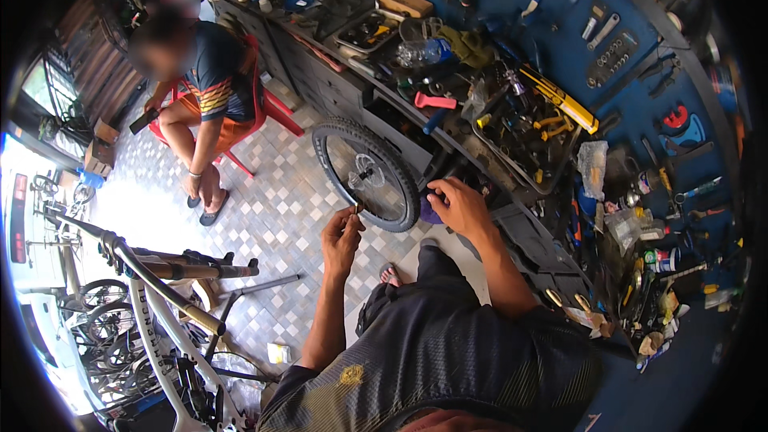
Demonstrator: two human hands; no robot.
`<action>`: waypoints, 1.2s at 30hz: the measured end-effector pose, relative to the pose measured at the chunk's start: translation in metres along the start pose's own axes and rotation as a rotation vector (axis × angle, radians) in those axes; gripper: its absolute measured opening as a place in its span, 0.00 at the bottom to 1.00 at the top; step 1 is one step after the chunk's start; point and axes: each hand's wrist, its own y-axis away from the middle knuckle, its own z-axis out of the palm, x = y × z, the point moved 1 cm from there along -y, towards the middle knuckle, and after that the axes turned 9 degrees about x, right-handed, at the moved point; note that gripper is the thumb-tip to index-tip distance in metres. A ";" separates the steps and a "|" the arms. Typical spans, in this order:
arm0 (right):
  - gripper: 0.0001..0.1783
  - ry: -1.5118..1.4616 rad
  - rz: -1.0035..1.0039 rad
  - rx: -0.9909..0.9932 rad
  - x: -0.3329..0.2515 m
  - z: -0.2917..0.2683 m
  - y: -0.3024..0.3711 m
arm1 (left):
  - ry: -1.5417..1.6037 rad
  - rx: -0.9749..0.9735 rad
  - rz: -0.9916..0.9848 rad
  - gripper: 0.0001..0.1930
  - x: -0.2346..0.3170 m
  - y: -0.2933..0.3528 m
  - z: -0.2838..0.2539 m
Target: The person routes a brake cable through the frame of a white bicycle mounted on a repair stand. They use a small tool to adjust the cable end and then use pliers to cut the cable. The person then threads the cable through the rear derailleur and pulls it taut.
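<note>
My left hand (342, 242) is raised in front of my body, with thumb and fingertips pinched on a small dark piece too tiny to name. Beside it stands a bicycle wheel (322, 162) with a black knobby tyre and a hub at its middle, upright against the drawers. To the right of the tyre, my right hand (462, 206) has its fingers bent in and thumb close to the index finger. Whatever sits between those fingertips, if anything, cannot be made out. A dark purple thing (430, 212) shows partly behind this hand.
A cluttered workbench (336, 84) with drawers runs along the right, bearing a red-handled tool (434, 101) and a yellow tool (560, 100). More tools hang on the blue wall (552, 0). A white bicycle frame (152, 336) stands lower left. A person (212, 72) sits on a red chair (276, 112).
</note>
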 end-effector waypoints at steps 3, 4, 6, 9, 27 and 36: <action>0.13 -0.048 -0.046 0.005 -0.002 0.005 -0.026 | 0.034 0.055 0.043 0.13 0.009 -0.007 -0.010; 0.13 -0.065 -0.064 0.004 -0.002 0.006 -0.040 | 0.050 0.077 0.048 0.13 0.009 -0.010 -0.014; 0.14 -0.080 -0.058 0.003 -0.008 0.001 -0.075 | 0.083 0.124 0.055 0.14 0.007 -0.017 -0.023; 0.16 -0.203 -0.139 0.076 -0.009 -0.004 -0.149 | 0.077 0.194 0.072 0.14 0.003 -0.033 -0.031; 0.48 -0.654 0.443 0.516 0.223 0.087 -0.713 | -0.128 0.709 0.016 0.14 0.020 -0.123 0.026; 0.28 -0.565 0.436 0.519 0.275 0.134 -0.860 | -0.285 0.868 -0.094 0.14 0.015 -0.106 0.009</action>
